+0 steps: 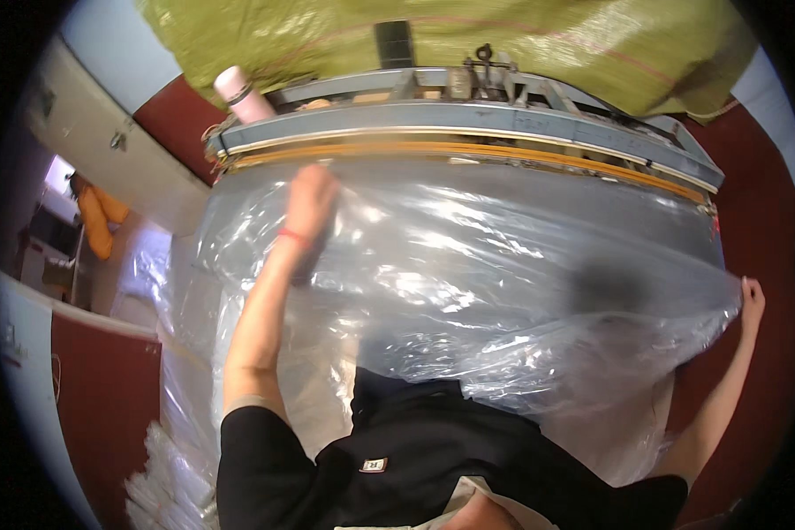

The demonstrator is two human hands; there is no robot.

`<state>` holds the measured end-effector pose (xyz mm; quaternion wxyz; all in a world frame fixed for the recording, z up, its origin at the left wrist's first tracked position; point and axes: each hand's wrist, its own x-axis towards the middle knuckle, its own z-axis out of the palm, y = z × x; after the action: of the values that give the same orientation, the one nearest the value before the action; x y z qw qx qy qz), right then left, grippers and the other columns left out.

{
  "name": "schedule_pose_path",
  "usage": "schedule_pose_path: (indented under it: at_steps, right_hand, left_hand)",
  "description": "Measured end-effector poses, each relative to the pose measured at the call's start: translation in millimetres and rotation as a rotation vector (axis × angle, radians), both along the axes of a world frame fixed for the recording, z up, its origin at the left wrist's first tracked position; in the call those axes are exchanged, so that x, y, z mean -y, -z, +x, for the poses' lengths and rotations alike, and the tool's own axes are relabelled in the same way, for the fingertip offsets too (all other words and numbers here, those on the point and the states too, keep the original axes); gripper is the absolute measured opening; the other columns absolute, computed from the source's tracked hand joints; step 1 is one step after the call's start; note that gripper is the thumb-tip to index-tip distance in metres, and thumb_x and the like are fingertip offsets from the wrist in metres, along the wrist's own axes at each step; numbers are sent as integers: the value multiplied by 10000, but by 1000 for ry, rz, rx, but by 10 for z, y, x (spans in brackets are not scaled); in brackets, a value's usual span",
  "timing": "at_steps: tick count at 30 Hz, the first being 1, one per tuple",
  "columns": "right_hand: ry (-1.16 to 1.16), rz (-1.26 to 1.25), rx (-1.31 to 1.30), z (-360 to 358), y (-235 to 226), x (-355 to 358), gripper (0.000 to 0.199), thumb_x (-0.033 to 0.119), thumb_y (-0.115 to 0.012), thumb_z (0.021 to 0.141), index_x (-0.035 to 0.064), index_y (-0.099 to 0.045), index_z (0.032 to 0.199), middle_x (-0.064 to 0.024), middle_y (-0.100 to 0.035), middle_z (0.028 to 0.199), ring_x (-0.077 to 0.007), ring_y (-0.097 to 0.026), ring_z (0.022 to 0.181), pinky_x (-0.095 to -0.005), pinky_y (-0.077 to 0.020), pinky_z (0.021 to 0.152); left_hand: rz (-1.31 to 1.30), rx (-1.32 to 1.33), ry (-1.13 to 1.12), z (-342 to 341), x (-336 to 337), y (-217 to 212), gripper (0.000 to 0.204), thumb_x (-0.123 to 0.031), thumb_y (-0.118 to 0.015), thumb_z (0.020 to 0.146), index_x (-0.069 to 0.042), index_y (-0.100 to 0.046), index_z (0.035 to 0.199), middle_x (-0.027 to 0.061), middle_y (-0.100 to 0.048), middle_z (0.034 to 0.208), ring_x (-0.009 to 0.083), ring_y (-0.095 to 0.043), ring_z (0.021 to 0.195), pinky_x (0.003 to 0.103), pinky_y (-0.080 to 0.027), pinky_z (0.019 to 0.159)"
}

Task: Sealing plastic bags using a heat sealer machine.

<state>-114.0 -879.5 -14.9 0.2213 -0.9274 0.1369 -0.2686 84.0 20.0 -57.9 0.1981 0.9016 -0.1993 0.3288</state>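
A large clear plastic sheet [468, 265] lies spread over a grey work surface in front of me. My left hand [313, 196], with a red band at the wrist, rests on the sheet's far left part, close to the orange strip [503, 152] of a grey metal machine frame [468, 124]. It is blurred, so its grip is unclear. My right hand [752, 299] is closed on the sheet's right edge, which it holds stretched out beyond the table's side. The sheet's near part bunches up against my black top.
A pink bottle [241, 94] stands at the frame's left end. Yellow-green woven sacking [468, 35] hangs behind the machine. A stack of white plastic [163, 486] lies at lower left. An orange garment [97, 216] hangs far left. Red floor [760, 141] shows on both sides.
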Motion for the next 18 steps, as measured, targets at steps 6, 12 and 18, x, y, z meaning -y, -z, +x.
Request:
schedule_pose_path:
  at_steps: [6,12,18]
  right_hand:
    - [259,806,232,1002,113,-1043,423,396,-491,835,6,-603,954,-102,-603,911,-164,-546,836,-303,-421,702]
    - [146,356,377,2089,929,-1538,297,297,-577,805,4,-602,762,-70,-585,685,-123,-512,642,-262,-414,640]
    - [240,415,500,2363,871,-1583,287,286,-619,766,3,-577,755,-63,-595,665,-121,-531,628,-275,-430,622]
  left_hand:
    - [-1162,-284,-133,48,-71,-342,133,-157,-458,824,-57,-526,770,-8,-475,680,83,-428,606,216,-359,543]
    - [-823,-80,-406,615,-973,532,157,-165,-480,830,-54,-494,720,-30,-437,619,62,-370,551,213,-330,512]
    - [-1073,-158,-236,902,-734,417,213,-148,-530,832,-105,-443,643,-68,-378,569,25,-306,511,171,-238,466]
